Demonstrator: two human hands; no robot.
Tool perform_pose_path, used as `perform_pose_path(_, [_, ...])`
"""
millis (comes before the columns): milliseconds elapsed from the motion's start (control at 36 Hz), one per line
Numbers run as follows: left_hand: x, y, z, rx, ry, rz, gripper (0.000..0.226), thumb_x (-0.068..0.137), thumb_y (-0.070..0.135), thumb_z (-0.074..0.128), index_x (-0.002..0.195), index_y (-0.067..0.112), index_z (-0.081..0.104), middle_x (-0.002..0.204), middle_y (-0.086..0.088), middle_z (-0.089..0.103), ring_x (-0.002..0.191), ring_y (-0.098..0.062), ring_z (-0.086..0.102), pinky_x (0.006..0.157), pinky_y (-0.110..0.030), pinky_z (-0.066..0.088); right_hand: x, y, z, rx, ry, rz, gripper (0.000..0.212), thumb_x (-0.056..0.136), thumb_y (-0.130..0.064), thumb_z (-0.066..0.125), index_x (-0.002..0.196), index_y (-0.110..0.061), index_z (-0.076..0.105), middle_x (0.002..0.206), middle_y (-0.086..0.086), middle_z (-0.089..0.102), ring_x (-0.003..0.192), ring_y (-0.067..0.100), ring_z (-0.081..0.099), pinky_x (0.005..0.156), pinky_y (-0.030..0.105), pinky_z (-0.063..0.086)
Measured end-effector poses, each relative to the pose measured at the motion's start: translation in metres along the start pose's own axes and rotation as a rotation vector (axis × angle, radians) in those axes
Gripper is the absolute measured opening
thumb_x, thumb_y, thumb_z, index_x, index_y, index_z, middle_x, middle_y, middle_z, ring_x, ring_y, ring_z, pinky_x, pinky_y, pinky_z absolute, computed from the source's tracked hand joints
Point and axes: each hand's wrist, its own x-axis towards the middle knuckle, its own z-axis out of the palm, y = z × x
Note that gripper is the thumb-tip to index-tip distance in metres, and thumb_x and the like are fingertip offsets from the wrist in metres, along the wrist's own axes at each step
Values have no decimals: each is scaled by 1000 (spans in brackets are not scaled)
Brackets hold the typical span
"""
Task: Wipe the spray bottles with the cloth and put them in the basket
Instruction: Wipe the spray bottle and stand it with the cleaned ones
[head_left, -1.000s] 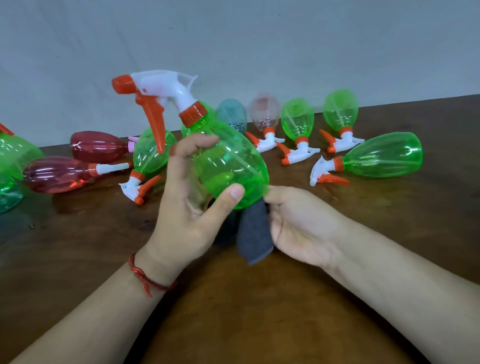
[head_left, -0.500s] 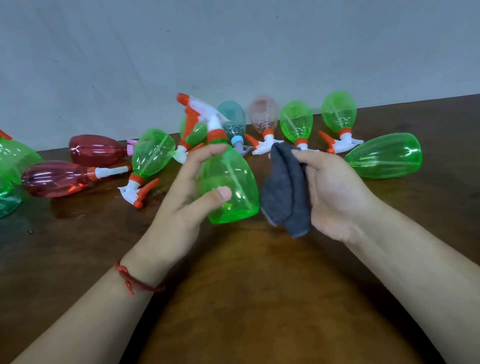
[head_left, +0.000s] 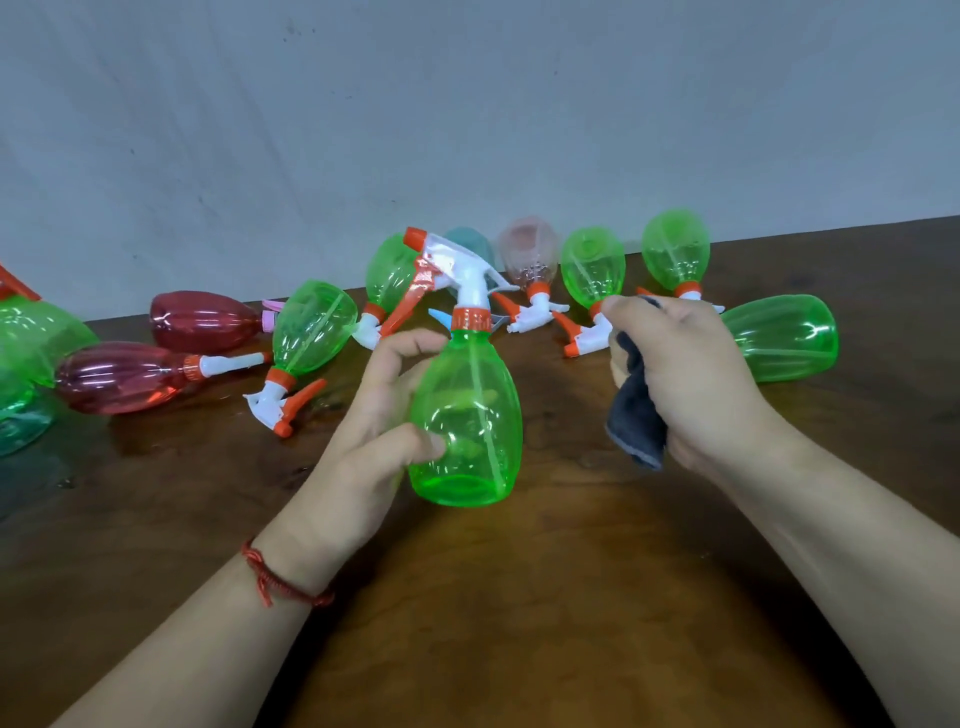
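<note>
- Spray bottle (head_left: 467, 415), green and translucent, stands upright in the left grip (head_left: 374, 415) over the middle of the worktop (head_left: 519, 597). Whether its base touches the wood cannot be told.
- Left grip: partly closed round the bottle's body, with the thumb pressed on the near face and the fingers curled round the far left side.
- Right grip (head_left: 691, 374): closed round a bunched dark grey cloth (head_left: 636, 421), near the bottle's right side and apart from it. A fold of cloth hangs below the palm.
- Weight: the body looks empty and thin-walled, so it should be light. A hard squeeze would probably dent it.
- Surface: the plastic is smooth and glossy. It is judged slippery, so the wiping stroke should be countered by a firm hold.
- Hold point: the widest part of the body suits wiping. The neck under the orange collar (head_left: 470, 318) is the better hold for carrying.
- Trigger head (head_left: 457, 270): white, with an orange lever jutting left. It should not serve as a handle, since it may catch on neighbouring items.
- Other bottles lie on their sides along the back of the worktop, among them a green bottle (head_left: 784, 338) behind the right grip and a red bottle (head_left: 124, 376) at far left.
- Basket: not in view, so the drop-off point cannot be judged.
</note>
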Motion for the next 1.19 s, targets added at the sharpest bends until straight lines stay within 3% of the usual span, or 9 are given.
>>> perform_pose_path(250, [-1,0,7,-2,-24,35,82,64,31,63,146,30,54,144,-2,64,135,-32,59,115,-69,42,5,10,5,-233,37,-51,63,104,-22,54,45,-23,33,47,-2,29,46,18,27,59,34,24])
perform_pose_path(333, [0,1,5,-32,-21,43,81,63,30,63,144,30,57,142,-5,65,133,-38,60,113,-73,42,8,13,1,-182,61,-54,65,107,-32,55,44,-26,39,48,-9,30,41,11,31,51,26,32])
perform_pose_path(444, [1,2,7,-81,-51,67,69,65,25,59,134,25,58,129,-9,67,113,-32,66,95,-52,53,13,15,-6,-146,-70,-89,43,103,-59,49,72,-35,66,77,-5,68,70,10,69,74,33,50])
perform_pose_path(528, [3,3,8,-124,-61,71,68,67,26,57,134,23,58,125,-12,68,109,-32,67,91,-48,54,16,16,-13,-122,-66,-132,38,107,-25,33,85,-32,62,72,-9,63,66,9,63,71,33,44])
perform_pose_path(611, [3,3,10,-131,-50,98,67,69,28,56,136,23,59,127,-12,69,111,-33,67,93,-48,56,9,7,-8,-169,25,-291,33,101,-24,44,111,-45,67,118,0,72,112,25,69,100,52,54])
perform_pose_path(694, [1,3,16,-116,-12,135,53,82,33,62,134,25,62,124,-7,72,108,-29,71,92,-43,58,4,6,-1,-93,70,-472,34,105,-11,58,135,-28,60,128,0,69,122,18,66,109,43,51])
perform_pose_path(806, [-3,7,27,-49,-4,158,55,83,36,82,133,26,62,124,-1,74,107,-21,74,91,-33,58,0,8,6,-203,80,-577,29,101,-9,67,125,-27,65,121,-5,72,117,18,70,102,49,55])
perform_pose_path(944, [-6,10,32,-23,-120,146,68,82,30,89,143,34,59,130,-4,72,114,-26,74,93,-31,58,0,10,2,-454,191,-746,27,96,-6,73,122,-15,75,117,-4,69,113,4,64,99,21,48])
perform_pose_path(1194, [-6,15,37,106,-71,220,58,83,18,88,136,24,68,127,3,75,119,-21,72,101,-28,54,-7,21,19,-545,-11,-847,34,92,2,75,122,-14,78,119,-1,68,114,20,63,97,37,52])
